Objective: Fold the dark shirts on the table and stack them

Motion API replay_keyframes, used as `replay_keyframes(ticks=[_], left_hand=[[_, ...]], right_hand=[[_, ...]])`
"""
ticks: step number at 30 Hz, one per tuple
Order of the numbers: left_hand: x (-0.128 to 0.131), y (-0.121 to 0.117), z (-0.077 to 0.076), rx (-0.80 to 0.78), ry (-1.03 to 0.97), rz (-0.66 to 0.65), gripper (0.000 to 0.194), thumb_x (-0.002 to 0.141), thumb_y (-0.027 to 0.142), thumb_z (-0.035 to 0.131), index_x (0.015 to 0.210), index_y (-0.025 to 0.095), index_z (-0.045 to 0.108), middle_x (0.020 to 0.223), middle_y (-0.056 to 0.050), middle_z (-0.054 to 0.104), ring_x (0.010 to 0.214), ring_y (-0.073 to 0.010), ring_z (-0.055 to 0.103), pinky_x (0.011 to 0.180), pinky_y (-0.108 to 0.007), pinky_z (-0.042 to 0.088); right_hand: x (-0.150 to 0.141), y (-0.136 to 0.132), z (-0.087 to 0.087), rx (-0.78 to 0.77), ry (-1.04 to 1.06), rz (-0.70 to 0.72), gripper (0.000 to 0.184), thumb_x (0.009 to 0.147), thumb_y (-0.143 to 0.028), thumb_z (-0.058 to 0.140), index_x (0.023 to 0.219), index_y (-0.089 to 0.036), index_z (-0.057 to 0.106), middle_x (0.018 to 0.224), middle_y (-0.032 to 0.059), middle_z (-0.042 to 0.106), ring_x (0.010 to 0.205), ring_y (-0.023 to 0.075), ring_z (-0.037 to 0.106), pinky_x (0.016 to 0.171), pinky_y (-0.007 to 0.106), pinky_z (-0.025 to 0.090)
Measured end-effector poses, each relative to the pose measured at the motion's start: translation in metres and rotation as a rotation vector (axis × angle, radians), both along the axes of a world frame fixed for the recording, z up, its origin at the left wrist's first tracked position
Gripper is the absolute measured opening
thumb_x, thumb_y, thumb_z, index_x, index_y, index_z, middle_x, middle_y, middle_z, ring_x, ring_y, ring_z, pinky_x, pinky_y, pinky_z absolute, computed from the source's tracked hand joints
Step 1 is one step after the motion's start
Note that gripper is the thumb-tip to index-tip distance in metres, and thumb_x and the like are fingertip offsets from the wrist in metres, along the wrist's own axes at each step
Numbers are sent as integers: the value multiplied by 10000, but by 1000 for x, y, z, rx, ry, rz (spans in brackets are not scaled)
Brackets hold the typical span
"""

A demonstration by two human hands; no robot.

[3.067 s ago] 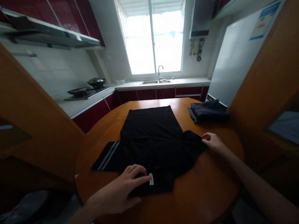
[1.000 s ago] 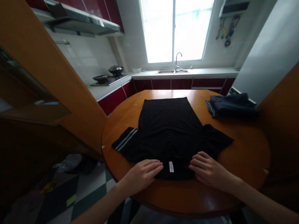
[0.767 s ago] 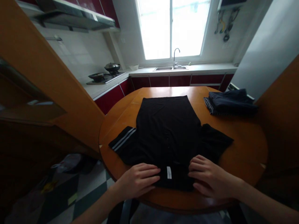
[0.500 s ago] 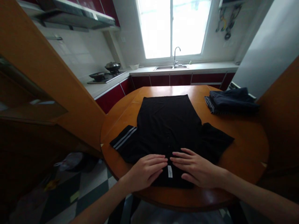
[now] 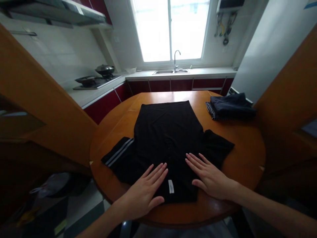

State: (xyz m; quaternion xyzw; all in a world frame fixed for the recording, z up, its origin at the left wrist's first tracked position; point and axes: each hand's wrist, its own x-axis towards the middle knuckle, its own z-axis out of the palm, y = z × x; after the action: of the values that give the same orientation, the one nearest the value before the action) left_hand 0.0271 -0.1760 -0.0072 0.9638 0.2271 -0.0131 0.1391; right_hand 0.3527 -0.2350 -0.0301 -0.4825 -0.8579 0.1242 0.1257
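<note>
A black short-sleeved shirt (image 5: 165, 129) lies spread on the round wooden table (image 5: 244, 165), its collar end toward me. Two pale stripes cross the sleeve on the left. Near the collar a white label (image 5: 171, 186) shows between my hands. My left hand (image 5: 147, 190) rests flat on the shirt left of the label, fingers stretched forward and thumb out to the side. On the right, my right hand (image 5: 206, 173) lies flat on the cloth with its fingers extended. Neither hand grips anything.
Folded dark clothes (image 5: 230, 105) sit at the table's back right. Beyond the table are a counter with a sink (image 5: 170, 71) and a stove (image 5: 99, 82) bearing two pans. A wooden panel (image 5: 44, 96) stands left, and a pale tall surface (image 5: 262, 49) right.
My hands have moved apart from the shirt's middle, the left one outward and toward me, the right one slightly outward. The whole view has shifted, so the scene sits further left.
</note>
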Motion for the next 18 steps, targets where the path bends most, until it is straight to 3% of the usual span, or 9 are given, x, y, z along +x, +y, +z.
replay_keyframes(ticks=[3,6,9,12,14,18], left_hand=[[-5,2,13,-65,-36,-49,913,955,405,617,1608,295,-12,1655,-99,148,1521,-279,181,1228,-535,188],[-11,36,34,-80,-148,-3,669,1021,352,505,1601,312,176,1618,-58,313,1486,-236,309,1206,-462,295],[-18,110,49,36,-336,254,484,1029,398,454,1489,246,463,1546,-58,454,1417,-251,432,1192,-447,322],[-24,206,54,49,-428,511,460,934,413,583,1316,161,631,1355,-98,638,1265,-268,581,1123,-392,410],[-27,265,55,-33,-449,761,402,846,363,676,1189,154,696,1243,-98,702,1154,-259,651,1047,-348,473],[-28,351,52,-33,-461,942,269,728,309,774,932,137,742,1077,-134,746,1044,-285,689,962,-348,512]], right_hand=[[7,-2,2,10,35,-82,665,1010,-438,468,1585,-177,260,1622,150,271,1507,288,229,1209,546,241],[21,23,18,65,138,-179,558,1008,-414,470,1512,-179,429,1544,137,444,1438,274,393,1178,492,339],[46,87,38,172,222,-364,460,964,-354,550,1372,-147,592,1395,148,603,1301,275,552,1125,428,410],[76,172,52,96,261,-620,349,891,-254,642,1206,-117,702,1155,142,734,1078,252,683,986,337,499],[94,225,56,53,277,-753,304,872,-207,648,1141,-93,729,1102,147,751,1021,239,701,924,292,508],[116,306,51,52,299,-852,257,827,-165,672,1037,-40,753,1079,198,747,999,271,703,873,300,507]])
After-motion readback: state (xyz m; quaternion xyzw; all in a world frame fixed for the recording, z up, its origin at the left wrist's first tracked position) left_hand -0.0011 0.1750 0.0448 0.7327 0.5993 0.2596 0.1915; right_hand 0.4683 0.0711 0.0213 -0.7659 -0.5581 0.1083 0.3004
